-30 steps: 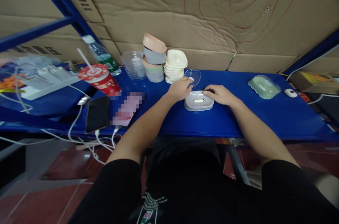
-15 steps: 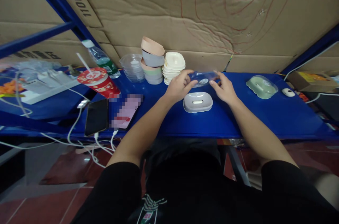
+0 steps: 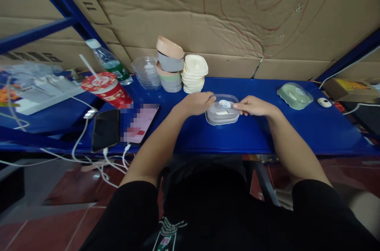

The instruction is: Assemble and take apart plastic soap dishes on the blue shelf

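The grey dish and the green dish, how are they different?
The grey dish is between the left hand and the right hand; the green dish has no hand near it.
The grey dish is nearer the table's front edge than the green dish.
Both have a clear cover and sticker.

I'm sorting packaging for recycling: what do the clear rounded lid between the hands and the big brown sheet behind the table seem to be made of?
The clear lid looks like thin, glossy plastic: the pale grey dish shows through it. The brown sheet looks like matt cardboard, given its creases and printed characters.
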`<state>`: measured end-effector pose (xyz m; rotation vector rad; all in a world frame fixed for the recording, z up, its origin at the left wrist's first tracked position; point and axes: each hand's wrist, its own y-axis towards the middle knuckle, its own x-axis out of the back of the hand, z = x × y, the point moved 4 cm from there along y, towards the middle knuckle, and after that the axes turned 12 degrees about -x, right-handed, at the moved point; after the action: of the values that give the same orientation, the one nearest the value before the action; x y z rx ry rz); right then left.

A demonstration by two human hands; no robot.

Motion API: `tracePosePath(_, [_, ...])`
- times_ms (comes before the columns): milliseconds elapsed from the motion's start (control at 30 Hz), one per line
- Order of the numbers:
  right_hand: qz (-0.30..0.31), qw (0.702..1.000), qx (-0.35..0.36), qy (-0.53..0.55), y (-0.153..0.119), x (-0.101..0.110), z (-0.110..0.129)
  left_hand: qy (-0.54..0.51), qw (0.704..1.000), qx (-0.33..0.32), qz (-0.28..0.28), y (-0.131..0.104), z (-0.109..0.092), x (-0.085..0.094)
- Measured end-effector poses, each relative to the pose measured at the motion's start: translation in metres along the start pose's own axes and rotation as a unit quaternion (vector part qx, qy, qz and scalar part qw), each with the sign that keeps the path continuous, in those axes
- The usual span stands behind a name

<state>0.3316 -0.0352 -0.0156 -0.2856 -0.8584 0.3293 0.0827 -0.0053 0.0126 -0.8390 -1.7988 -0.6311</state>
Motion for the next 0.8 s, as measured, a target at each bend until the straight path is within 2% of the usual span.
tracePosePath(67, [0.02,0.999,-0.025,-0.025,0.0,-0.001,-0.005,0.009,0.998,-0.006,0.068,0.002,0.001,-0.01])
tracePosePath(133, [0.021,0.999,-0.033,-0.028,0.001,0.0,-0.009,0.009,0.996,-0.011,0.088,0.003,0.0,-0.016])
tracePosePath(333, [0.045,0.998,-0.041,0.02,0.005,0.002,-0.017,0.033,0.999,-0.001,0.039,0.006,0.002,-0.017])
tracePosePath(633, [0.058,0.997,-0.042,0.039,0.007,0.004,-0.021,0.038,0.997,0.039,0.062,0.006,0.002,-0.02])
tracePosePath(800, [0.06,0.996,-0.062,0.036,0.007,0.005,-0.024,0.05,0.997,0.04,0.053,0.007,0.002,-0.02])
